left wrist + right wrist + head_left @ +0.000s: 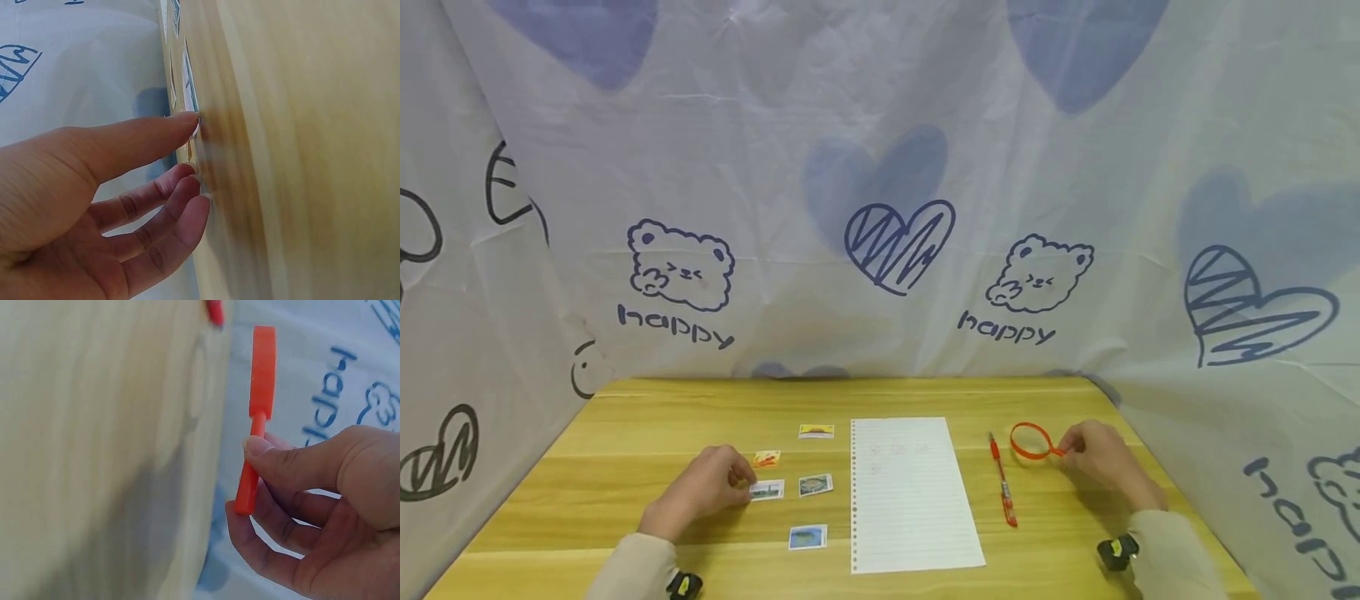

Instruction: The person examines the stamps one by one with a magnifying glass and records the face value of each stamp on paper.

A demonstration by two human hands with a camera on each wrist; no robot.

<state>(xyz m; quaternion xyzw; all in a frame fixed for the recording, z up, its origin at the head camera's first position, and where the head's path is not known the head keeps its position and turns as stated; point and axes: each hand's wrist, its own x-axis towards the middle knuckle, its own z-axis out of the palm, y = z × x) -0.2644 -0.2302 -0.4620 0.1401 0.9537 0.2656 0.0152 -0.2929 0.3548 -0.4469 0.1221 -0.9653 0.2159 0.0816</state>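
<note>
On the left of the table my left hand (707, 487) has its thumb and fingertips at the left edge of a small postage stamp (768, 490) with a green and grey picture. In the left wrist view the thumb tip lies over the end of this stamp (190, 87); the other fingers curve close to the wood, and the index finger is hidden. My right hand (1097, 457) holds a red magnifying glass (1032, 442) by its handle. Seen from the right wrist, thumb and fingers pinch that handle (247, 490), with the round frame (263, 372) edge-on above the table.
Around the left hand lie several other stamps: red-yellow (767, 459), yellow-purple (816, 432), green-brown (816, 485) and blue (808, 537). A lined sheet of paper (910, 508) with faint red marks is in the middle, a red pen (1002, 481) to its right. Printed cloth (790, 317) hangs behind the table.
</note>
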